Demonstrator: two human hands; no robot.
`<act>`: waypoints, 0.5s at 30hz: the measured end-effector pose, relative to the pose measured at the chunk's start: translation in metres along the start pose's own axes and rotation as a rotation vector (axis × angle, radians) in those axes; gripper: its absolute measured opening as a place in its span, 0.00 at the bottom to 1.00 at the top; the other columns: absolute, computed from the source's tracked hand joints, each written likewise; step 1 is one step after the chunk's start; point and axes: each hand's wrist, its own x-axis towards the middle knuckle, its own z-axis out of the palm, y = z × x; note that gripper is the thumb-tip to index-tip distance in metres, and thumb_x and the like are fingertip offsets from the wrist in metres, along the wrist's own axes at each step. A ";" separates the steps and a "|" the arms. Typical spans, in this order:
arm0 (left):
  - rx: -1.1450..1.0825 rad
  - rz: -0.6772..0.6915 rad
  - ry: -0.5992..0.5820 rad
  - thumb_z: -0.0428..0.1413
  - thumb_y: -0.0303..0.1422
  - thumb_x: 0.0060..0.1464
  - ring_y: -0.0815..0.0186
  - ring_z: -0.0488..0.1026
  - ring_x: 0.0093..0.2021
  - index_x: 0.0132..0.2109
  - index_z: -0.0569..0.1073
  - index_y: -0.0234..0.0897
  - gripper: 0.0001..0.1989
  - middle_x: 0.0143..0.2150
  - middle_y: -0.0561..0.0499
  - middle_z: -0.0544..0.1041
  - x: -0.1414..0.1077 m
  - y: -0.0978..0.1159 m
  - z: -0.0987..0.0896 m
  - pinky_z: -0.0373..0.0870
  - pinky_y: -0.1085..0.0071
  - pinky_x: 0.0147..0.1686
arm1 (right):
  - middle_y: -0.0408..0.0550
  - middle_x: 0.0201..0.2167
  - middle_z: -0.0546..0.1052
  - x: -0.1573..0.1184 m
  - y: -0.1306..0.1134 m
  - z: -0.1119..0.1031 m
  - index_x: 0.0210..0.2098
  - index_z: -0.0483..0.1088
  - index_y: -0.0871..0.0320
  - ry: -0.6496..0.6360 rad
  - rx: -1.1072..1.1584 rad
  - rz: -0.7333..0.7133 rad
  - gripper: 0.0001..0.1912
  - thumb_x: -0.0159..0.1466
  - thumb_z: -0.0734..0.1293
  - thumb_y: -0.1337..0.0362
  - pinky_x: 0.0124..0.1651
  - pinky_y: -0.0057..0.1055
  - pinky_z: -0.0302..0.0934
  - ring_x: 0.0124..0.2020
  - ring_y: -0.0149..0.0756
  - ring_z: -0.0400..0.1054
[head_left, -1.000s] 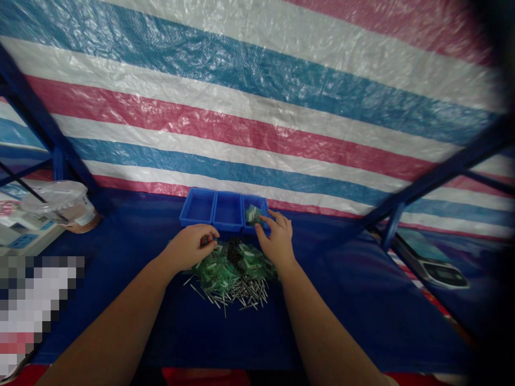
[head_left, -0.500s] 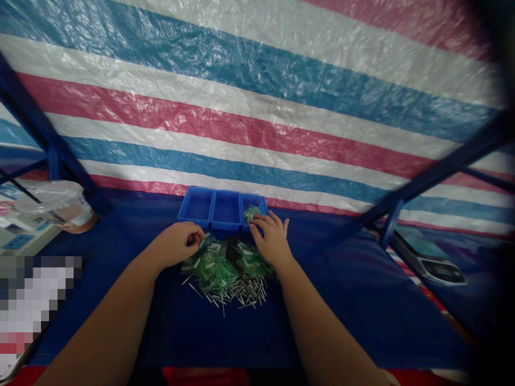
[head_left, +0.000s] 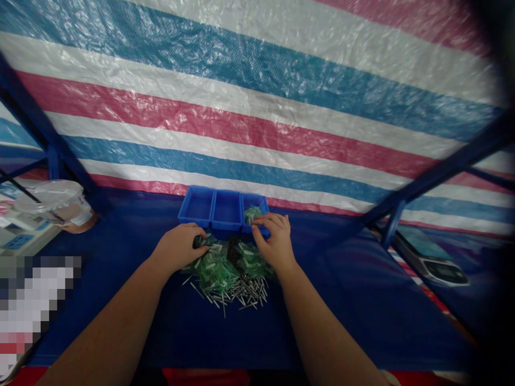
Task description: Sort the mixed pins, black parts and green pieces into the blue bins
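Observation:
A heap of small clear-and-green packets (head_left: 217, 268) lies on the blue table, with dark screw-like pieces (head_left: 232, 249) in its middle and thin silvery metal pins (head_left: 249, 289) along its near side. My left hand (head_left: 179, 247) is at the heap's left edge, thumb and fingers apart around packets there; no held piece shows. Behind the heap stand three blue bins (head_left: 226, 210) in a row. Green packets (head_left: 251, 214) lie in the right bin. At that bin's front edge is my right hand (head_left: 277, 238), its fingers curved and the thumb apart, with nothing visible between them.
To the left stands a lidded plastic cup (head_left: 76, 214) with a straw, beside a pale device (head_left: 24, 241). A scale (head_left: 438, 268) sits at the right, past a blue frame post (head_left: 392, 222). A striped tarp (head_left: 257, 128) hangs behind the bins.
My left hand's thumb and fingers have parted and reached slightly right over the packets. My right hand's spread fingers have drawn together, still at the right bin.

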 end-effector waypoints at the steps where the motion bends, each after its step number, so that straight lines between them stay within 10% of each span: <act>1: 0.009 -0.005 0.007 0.62 0.40 0.51 0.56 0.75 0.42 0.41 0.80 0.43 0.11 0.43 0.47 0.79 0.000 0.001 0.000 0.69 0.64 0.42 | 0.46 0.42 0.79 0.000 0.000 0.000 0.37 0.77 0.50 0.001 0.003 -0.001 0.06 0.65 0.67 0.60 0.67 0.59 0.42 0.51 0.46 0.68; 15: -0.103 -0.035 0.113 0.54 0.31 0.55 0.66 0.69 0.29 0.35 0.71 0.39 0.02 0.30 0.53 0.74 0.001 0.020 -0.014 0.61 0.69 0.31 | 0.45 0.39 0.80 0.000 -0.006 -0.007 0.38 0.77 0.51 -0.038 0.095 -0.074 0.07 0.66 0.65 0.61 0.65 0.53 0.51 0.48 0.44 0.70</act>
